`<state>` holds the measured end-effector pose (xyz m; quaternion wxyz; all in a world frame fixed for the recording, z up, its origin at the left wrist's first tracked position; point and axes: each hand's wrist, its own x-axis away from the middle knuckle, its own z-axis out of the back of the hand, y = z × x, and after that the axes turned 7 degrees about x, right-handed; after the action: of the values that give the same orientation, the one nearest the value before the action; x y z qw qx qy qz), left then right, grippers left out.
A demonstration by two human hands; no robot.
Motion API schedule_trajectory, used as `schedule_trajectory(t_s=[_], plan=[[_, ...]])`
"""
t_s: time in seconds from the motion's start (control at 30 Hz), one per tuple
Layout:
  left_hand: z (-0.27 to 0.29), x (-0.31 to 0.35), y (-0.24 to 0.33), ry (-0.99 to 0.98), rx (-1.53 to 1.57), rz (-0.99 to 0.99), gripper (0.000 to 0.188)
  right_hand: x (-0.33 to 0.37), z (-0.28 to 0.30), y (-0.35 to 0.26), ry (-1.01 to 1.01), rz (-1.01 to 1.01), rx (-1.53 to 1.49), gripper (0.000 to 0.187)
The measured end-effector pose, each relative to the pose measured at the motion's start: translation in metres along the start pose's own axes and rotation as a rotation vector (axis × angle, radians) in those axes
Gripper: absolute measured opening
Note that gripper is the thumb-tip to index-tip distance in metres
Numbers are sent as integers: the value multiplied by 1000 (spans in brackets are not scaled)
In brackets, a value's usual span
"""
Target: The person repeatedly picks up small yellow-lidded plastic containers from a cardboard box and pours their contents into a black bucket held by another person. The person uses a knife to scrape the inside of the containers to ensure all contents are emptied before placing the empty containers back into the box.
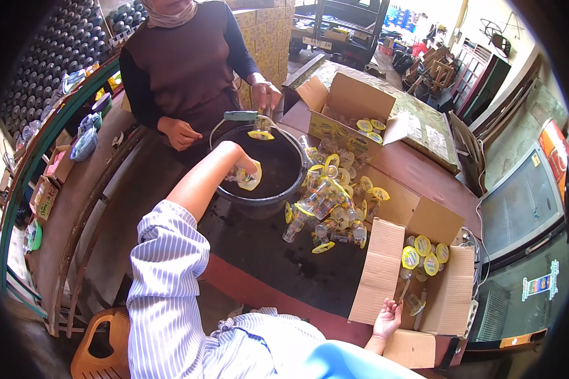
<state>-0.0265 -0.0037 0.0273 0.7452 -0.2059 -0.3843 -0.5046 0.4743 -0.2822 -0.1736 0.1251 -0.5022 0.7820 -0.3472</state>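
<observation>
My left hand [240, 165] is closed around a clear plastic cup [251, 177] with a yellow-rimmed lid, held over the mouth of a black bucket [259, 207]. Low at the right, my right hand [387, 318] is beside an open cardboard box [452, 303], its fingers loosely curled and nothing visible in them. Inside that box stand several lidded cups [423, 256], yellow lids up. Across the bucket, a co-worker's hand [267, 95] holds another clear cup [261, 129] with its lid downward; the co-worker's other hand [180, 134] is near the bucket's rim.
Right of the bucket, a heap of clear lidded cups [332, 202] lies on the dark wet tabletop [253, 243]. Behind it another open carton [360, 104] holds more cups. An orange plastic chair [101, 344] stands at lower left, and a glass-fronted cabinet [518, 189] at the right.
</observation>
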Motion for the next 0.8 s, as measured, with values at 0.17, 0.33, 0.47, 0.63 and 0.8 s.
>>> schedule_trajectory(t_s=[0.17,0.33,0.47,0.63,0.8], plan=[[-6,15,2,-73,219,58,49,0,-1,0,6,1,9,22],[-5,29,3,-131,57,90,58,1,-6,0,31,8,27,21],[-3,26,1,-84,-5,26,56,2,-3,-1,22,4,32,20],[3,16,-2,-33,95,-27,51,2,-5,-1,20,3,29,21],[-4,10,-10,368,41,-284,74,2,-9,-2,12,9,31,20]])
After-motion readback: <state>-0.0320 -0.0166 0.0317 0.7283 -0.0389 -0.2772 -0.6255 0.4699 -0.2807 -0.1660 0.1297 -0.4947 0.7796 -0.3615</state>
